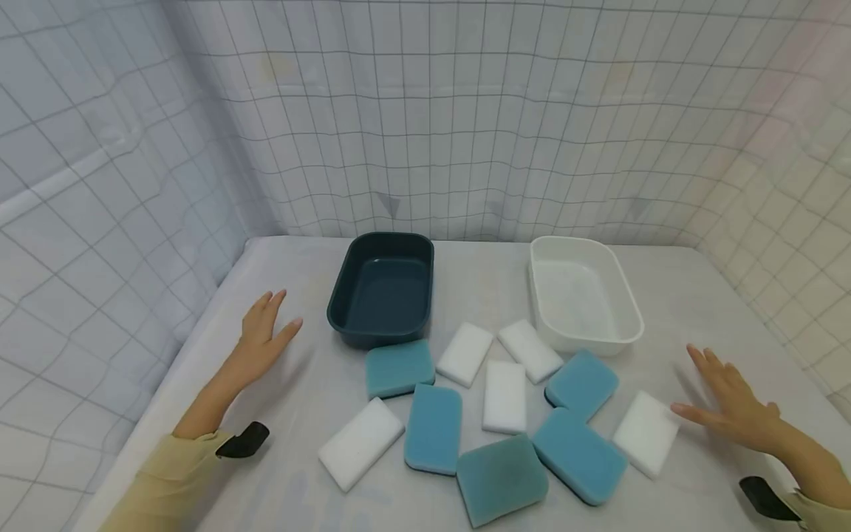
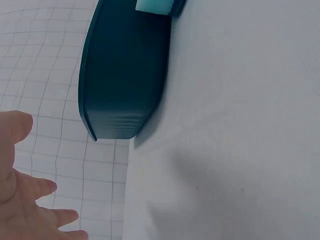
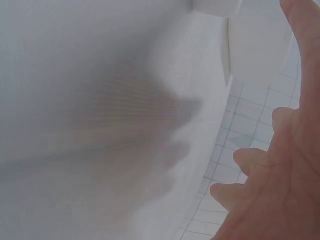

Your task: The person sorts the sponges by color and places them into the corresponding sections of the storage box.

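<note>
My left hand (image 1: 258, 346) hovers over the left side of the table with fingers spread, holding nothing; the dark teal tub (image 1: 382, 284) is the nearest thing to it. On the right, my right hand (image 1: 738, 410) is also empty, its fingers extended. Its thumb reaches close to a white sponge (image 1: 646, 434). Between the hands lie several white sponges and several blue ones with dark undersides, among them a blue sponge (image 1: 433, 428), a greener sponge (image 1: 501, 479) and a tilted white sponge (image 1: 361, 443). In the right wrist view, the hand's shadow falls on the table.
A white tub (image 1: 585, 295) stands at the back right, with a blue sponge (image 1: 581, 384) in front of it. One teal sponge (image 1: 399, 368) lies against the front of the dark tub. Grid-patterned white curtains (image 1: 465, 125) enclose the table's back and sides.
</note>
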Tool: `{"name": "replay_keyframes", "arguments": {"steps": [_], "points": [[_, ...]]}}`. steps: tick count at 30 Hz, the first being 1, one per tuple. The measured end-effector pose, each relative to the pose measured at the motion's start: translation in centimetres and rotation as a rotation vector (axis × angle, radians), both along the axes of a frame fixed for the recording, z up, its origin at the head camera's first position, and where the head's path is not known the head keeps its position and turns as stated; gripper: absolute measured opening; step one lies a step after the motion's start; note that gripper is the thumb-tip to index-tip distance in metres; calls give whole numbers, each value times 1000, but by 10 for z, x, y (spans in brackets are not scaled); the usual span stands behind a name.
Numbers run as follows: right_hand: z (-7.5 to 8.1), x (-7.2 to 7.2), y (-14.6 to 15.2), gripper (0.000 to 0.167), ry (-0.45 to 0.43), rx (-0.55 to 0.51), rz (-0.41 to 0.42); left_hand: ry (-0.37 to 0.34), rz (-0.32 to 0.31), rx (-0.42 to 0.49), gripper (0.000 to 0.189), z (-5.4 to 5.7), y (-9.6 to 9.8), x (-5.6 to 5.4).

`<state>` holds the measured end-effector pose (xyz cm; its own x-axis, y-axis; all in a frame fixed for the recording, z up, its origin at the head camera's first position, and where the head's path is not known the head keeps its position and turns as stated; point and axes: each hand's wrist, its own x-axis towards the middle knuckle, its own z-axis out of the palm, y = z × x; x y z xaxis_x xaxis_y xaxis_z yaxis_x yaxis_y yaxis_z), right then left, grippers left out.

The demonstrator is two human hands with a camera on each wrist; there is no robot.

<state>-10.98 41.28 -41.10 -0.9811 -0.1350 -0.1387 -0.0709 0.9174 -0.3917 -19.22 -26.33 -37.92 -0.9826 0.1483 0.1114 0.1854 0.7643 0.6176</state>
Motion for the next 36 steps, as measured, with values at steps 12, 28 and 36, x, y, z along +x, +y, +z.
{"name": "replay_keyframes", "arguments": {"steps": [12, 28, 36], "points": [[1, 4, -19, 102, 29, -1, 22, -324, -37, 521, 67, -7, 27, -20], [2, 22, -53, 105, 54, 31, 78, -433, -58, 710, 60, -18, 44, -28], [-6, 32, -61, 108, 109, 134, 127, -450, -48, 759, 60, -22, 51, -30]]}}
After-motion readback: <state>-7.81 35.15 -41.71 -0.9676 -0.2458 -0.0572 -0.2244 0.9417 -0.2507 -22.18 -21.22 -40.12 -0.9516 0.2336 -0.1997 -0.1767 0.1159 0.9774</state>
